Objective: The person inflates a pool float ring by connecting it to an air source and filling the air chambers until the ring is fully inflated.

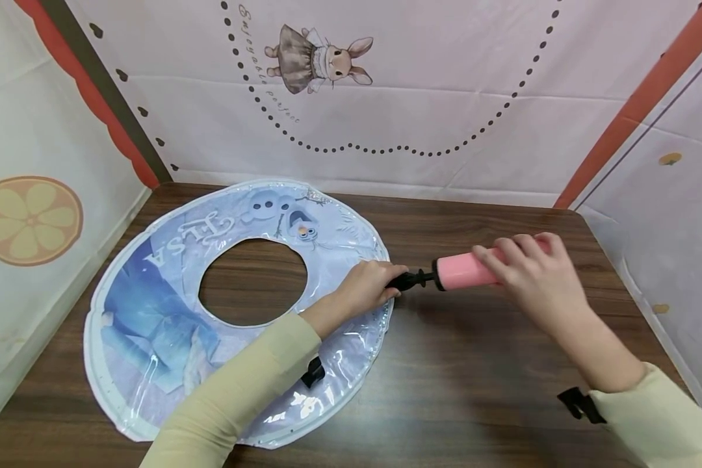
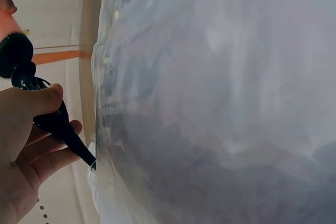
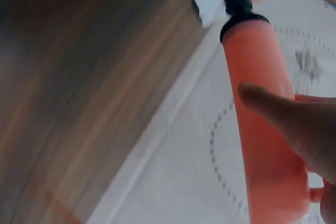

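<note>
An inflatable swim ring [image 1: 169,318] with a snowman and blue-dress print lies on the table, puffed out and shiny. Over its right side reaches my left hand [image 1: 367,284], pinching the black nozzle end [image 2: 58,121] of a pink hand pump [image 1: 462,271] between thumb and fingers. The nozzle's narrow tip meets the ring's edge in the left wrist view. My right hand [image 1: 532,273] grips the pink barrel, thumb [image 3: 262,100] along its side in the right wrist view. The pump slants up rightward from the ring, above the table.
Dark wood table [image 1: 444,390] underlies everything and shows through the ring's centre hole. Printed cloth walls stand behind it [image 1: 421,117] and at left and right. A black strap [image 1: 582,404] hangs at the right sleeve, another [image 1: 312,372] by the left.
</note>
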`<state>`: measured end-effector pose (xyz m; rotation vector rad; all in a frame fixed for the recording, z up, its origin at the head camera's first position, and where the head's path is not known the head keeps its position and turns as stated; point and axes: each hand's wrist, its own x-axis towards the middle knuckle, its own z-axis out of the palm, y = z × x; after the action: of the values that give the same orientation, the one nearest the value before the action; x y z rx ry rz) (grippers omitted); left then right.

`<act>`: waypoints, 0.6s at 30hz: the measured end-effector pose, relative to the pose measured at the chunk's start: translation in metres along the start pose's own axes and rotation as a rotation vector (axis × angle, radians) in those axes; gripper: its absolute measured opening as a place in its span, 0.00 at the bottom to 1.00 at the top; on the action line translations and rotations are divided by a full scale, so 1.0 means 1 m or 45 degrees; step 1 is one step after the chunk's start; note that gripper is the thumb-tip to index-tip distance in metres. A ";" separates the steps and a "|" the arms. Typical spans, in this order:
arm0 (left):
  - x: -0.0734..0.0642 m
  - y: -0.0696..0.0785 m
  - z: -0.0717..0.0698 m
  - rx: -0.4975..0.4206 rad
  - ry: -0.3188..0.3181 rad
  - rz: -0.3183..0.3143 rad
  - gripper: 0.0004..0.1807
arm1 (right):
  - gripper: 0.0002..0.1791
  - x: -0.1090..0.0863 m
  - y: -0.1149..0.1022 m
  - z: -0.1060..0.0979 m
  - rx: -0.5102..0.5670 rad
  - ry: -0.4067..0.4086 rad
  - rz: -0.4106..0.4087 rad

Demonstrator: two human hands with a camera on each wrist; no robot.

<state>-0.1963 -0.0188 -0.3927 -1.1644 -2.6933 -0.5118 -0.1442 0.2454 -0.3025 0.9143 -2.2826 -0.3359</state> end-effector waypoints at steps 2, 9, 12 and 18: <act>-0.001 0.000 0.000 0.000 0.014 0.007 0.20 | 0.30 0.005 -0.009 0.006 -0.028 0.030 -0.014; 0.001 -0.001 -0.001 -0.057 -0.006 -0.034 0.20 | 0.33 0.002 -0.004 0.004 0.035 0.030 -0.020; 0.003 -0.001 -0.002 -0.067 -0.028 -0.061 0.20 | 0.31 -0.006 0.012 -0.006 0.081 0.012 0.005; 0.003 -0.003 -0.004 -0.042 -0.058 -0.092 0.19 | 0.25 -0.029 0.050 -0.037 0.084 -0.036 0.163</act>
<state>-0.1999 -0.0200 -0.3891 -1.1037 -2.7843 -0.5487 -0.1305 0.3016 -0.2661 0.7956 -2.3769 -0.2198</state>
